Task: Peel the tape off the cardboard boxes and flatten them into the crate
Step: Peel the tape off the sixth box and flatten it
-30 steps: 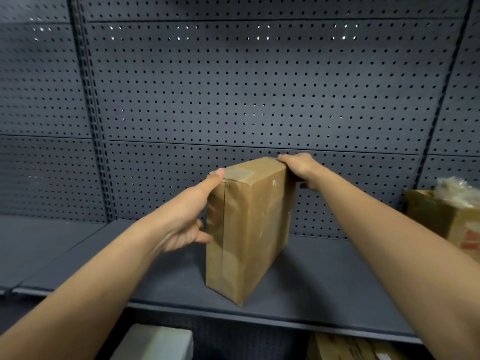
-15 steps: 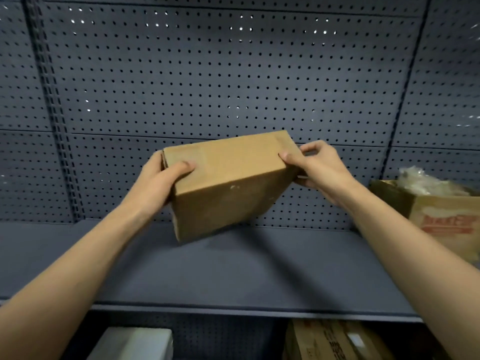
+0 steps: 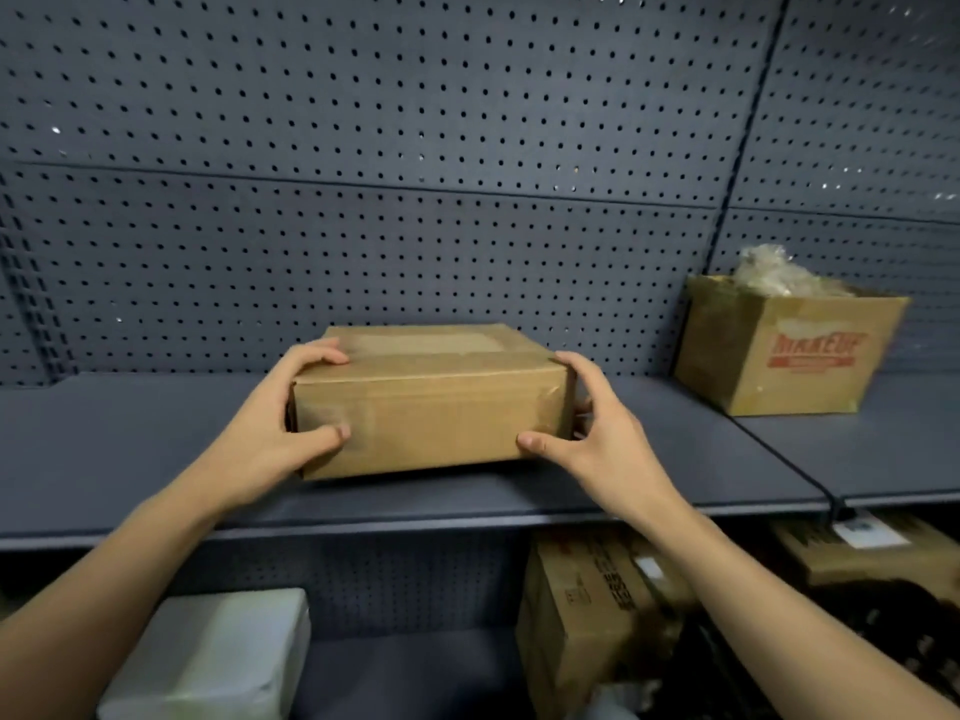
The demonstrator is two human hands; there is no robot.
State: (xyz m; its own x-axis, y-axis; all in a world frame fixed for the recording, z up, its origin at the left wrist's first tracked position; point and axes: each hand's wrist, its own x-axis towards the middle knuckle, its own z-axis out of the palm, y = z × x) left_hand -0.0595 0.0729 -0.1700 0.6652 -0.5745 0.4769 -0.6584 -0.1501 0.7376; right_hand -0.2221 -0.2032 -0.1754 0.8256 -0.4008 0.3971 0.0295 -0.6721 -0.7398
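Cardboard box (image 3: 431, 418), tilted before, lies flat on shelf (image 3: 130, 449); left hand (image 3: 260, 444), right hand (image 3: 608, 449) grip its ends.

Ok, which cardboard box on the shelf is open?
The brown cardboard box with red lettering at the right, plastic bulging from its top; the plain taped brown cardboard box at centre is sealed.

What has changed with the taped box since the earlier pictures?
The box was turned from standing on end to lying flat on the shelf. The left hand and right hand kept hold of its ends. The open box at right stayed put.
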